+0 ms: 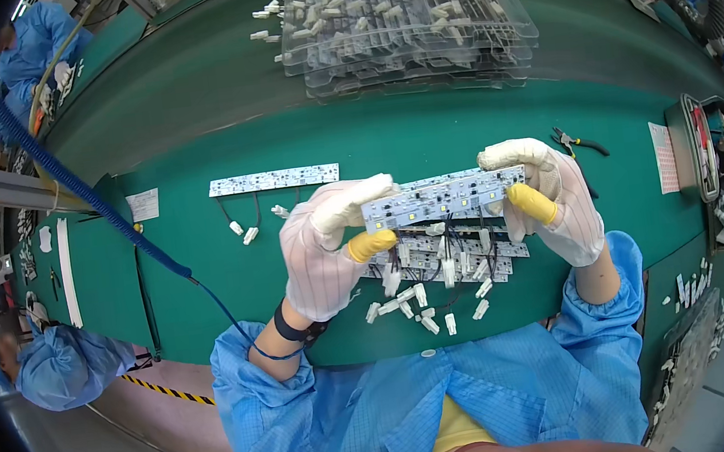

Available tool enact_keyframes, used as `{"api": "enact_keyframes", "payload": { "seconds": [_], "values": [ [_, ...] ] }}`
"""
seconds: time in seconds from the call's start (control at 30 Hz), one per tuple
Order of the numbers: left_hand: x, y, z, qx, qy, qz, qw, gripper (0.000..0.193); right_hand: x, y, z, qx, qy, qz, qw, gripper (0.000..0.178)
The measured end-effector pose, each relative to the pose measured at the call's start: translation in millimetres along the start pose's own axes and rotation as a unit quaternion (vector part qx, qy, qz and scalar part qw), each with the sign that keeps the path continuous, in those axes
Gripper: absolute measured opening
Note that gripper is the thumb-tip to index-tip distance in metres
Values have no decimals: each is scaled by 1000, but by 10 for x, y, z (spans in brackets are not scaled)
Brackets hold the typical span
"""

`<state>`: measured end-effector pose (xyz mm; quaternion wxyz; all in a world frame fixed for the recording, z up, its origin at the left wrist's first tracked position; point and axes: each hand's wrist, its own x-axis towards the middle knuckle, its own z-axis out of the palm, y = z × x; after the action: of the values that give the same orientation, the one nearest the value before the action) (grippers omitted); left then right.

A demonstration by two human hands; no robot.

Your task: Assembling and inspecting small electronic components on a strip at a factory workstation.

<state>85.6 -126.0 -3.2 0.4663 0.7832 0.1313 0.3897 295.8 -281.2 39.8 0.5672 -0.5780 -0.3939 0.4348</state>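
so i've got one light strip (444,200) up in both hands, out in front of my chest and over the near part of the green mat (432,133). left hand (324,248) has the left end, right hand (555,199) has the right end, both pinched in to about the strip's thickness, thumbs low and fingers up by the top edge. another strip's edge peeks out behind it, can't tell if i'm gripping that too.

room-wise, a stretch of mat runs between my hands and its far edge. a loose strip (275,180) lies off to the left, and the cutters (580,143) sit just past my right hand.

the strip is flat, pale and straight, dotted with little yellowish squares and dark bits. gloves are white fabric with thin stripes, with smooth yellow covers on the thumbs. right under the strip is a messy pile of strips (501,252), thin dark wires and chunky white plugs (429,324) spilling toward me. my left wrist has a black band (295,325) with a blue cord (109,201) that's coiled further up.

beyond the mat there's a stack of clear trays (415,66) heaped with strips and plugs, some plugs poking out over the left side. the box (691,148) at far right holds something red, too small to make out.
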Motion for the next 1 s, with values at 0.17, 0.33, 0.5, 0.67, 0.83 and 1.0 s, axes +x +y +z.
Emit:
{"api": "enact_keyframes", "payload": {
  "seconds": [0.17,0.33,0.5,0.67,0.83,1.0],
  "values": [
    [7,-62,0,-15,-4,-21,1000,48,-37,-2,-64,9,-18,-28,999,39],
    [15,-100,68,-79,4,-33,996,45,-84,-51,-68,18,-20,-22,999,39],
    [-4,-45,61,-87,3,-111,990,47,-120,-122,-79,58,-29,19,998,40],
    [124,62,77,-28,-39,-191,980,61,-97,-9,-122,0,-24,-72,997,42],
    [62,39,91,-92,-5,-168,981,61,-109,-106,-106,45,-32,-2,998,41],
    [-10,84,96,-153,28,-159,975,54,-58,-3,-103,36,-17,-56,998,38]
  ]
}}
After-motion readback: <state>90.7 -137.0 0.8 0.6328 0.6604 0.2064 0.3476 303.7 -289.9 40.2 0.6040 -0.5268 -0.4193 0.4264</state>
